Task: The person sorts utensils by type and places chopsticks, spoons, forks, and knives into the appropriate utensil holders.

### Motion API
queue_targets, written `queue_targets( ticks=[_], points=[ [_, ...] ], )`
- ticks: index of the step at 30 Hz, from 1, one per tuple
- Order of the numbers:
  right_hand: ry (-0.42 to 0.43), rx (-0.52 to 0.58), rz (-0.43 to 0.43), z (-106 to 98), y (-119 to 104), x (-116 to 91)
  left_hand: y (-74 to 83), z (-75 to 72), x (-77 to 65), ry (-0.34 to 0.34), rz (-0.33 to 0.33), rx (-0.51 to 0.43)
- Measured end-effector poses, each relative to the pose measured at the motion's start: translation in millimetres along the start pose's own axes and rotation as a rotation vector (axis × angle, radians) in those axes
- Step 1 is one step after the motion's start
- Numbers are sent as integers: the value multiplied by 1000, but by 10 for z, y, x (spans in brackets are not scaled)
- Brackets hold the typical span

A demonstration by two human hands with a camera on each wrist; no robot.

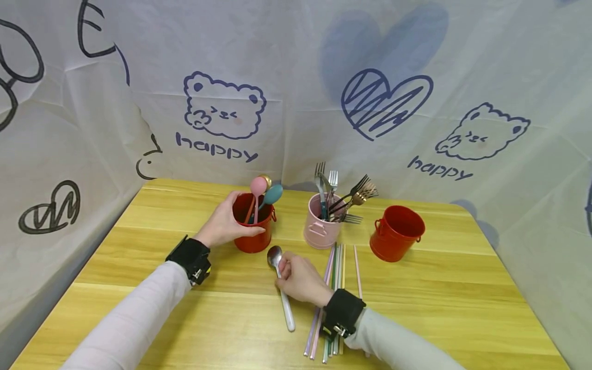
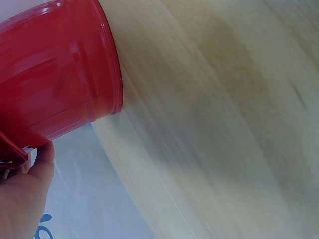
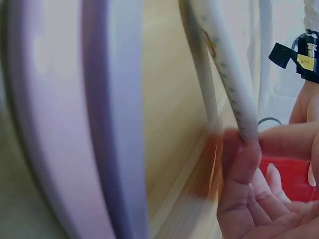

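My left hand [image 1: 224,226] grips the left red bucket [image 1: 252,242] around its side, thumb across the front. Inside that bucket stand a pink spoon [image 1: 258,187], a teal spoon [image 1: 273,194] and a gold spoon, partly hidden behind the pink one. Just in front, my right hand [image 1: 302,277] pinches a metal spoon with a white handle [image 1: 288,312], its bowl [image 1: 275,255] pointing toward the back. In the right wrist view, thumb and fingers hold the patterned white handle [image 3: 227,69]. The left wrist view shows the bucket wall [image 2: 55,64] and part of the left hand [image 2: 25,199].
A pink bucket [image 1: 319,235] holding several forks [image 1: 358,192] stands at the back middle. Another red bucket [image 1: 393,241] is to its right. Several pastel chopsticks [image 1: 314,334] lie under and beside the right wrist. A drawn-on white cloth [image 1: 305,128] hangs behind the table.
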State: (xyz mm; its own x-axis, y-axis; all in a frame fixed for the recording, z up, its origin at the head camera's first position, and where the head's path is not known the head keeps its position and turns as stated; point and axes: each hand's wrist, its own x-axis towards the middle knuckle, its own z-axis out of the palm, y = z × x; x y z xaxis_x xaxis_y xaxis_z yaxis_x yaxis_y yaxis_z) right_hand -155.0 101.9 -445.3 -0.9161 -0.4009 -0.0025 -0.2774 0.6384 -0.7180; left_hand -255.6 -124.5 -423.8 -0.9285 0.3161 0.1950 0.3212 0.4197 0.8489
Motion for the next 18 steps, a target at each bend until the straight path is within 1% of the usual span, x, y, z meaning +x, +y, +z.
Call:
queue_targets(
  ticks=[3, 10, 14, 18],
  points=[
    [35, 59, 16, -11, -4, 2, -5, 7, 4, 1, 6, -5],
    [97, 273, 61, -32, -27, 23, -8, 7, -2, 3, 1, -4],
    [144, 315, 60, -47, -35, 39, -12, 8, 1, 4, 2, -6],
    [193, 351, 36, -72, -52, 53, -16, 10, 6, 3, 3, -9]
  ],
)
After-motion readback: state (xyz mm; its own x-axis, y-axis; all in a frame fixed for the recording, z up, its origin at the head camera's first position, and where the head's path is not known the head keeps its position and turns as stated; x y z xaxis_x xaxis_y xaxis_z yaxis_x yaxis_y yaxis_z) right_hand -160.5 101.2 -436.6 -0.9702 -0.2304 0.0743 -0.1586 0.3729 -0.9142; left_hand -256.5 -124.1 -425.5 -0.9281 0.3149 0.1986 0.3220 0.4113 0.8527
